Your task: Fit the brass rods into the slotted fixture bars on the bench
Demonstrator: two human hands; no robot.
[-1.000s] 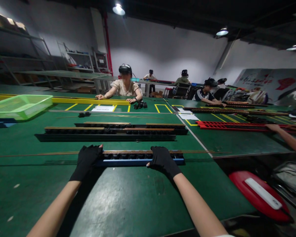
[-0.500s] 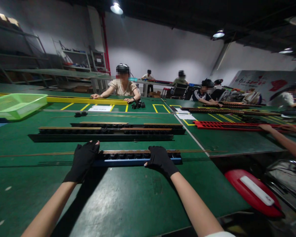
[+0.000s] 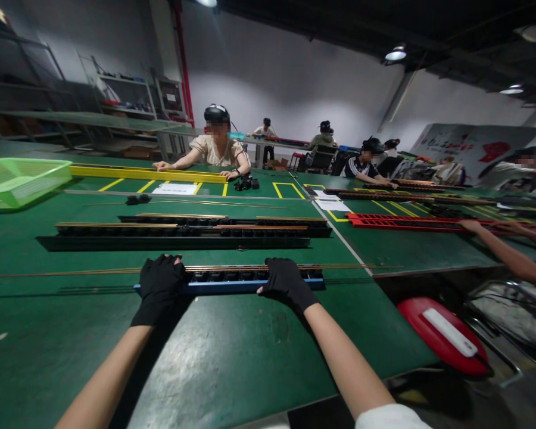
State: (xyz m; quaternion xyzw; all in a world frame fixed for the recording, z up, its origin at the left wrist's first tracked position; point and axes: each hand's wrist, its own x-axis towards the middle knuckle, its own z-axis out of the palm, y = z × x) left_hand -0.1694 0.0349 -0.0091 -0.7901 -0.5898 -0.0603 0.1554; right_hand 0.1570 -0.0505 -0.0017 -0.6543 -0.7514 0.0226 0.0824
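In front of me a long blue channel [image 3: 226, 288] lies on the green table, with a row of black blocks in it. Several thin brass-coloured rods [image 3: 84, 273] run lengthwise over the blocks and stick out far past both ends. My left hand [image 3: 159, 289], in a black fingerless glove, is closed over the left part of the channel and rods; the channel's end shows just left of it. Gloved the same way, my right hand [image 3: 286, 281] grips the right part, thumb on the near side. Most of its fingers are hidden behind the channel.
Black channels with rods [image 3: 178, 241] lie just beyond. A light green basket [image 3: 31, 179] stands at left, near a long yellow channel [image 3: 147, 173] by a person opposite. Another person's hands touch a red rack-like strip [image 3: 393, 222]. A red stool [image 3: 442, 336] is at right.
My left hand has slid rightward along the blue channel, uncovering its left end. My right hand keeps its place on it. The whole view has shifted slightly.
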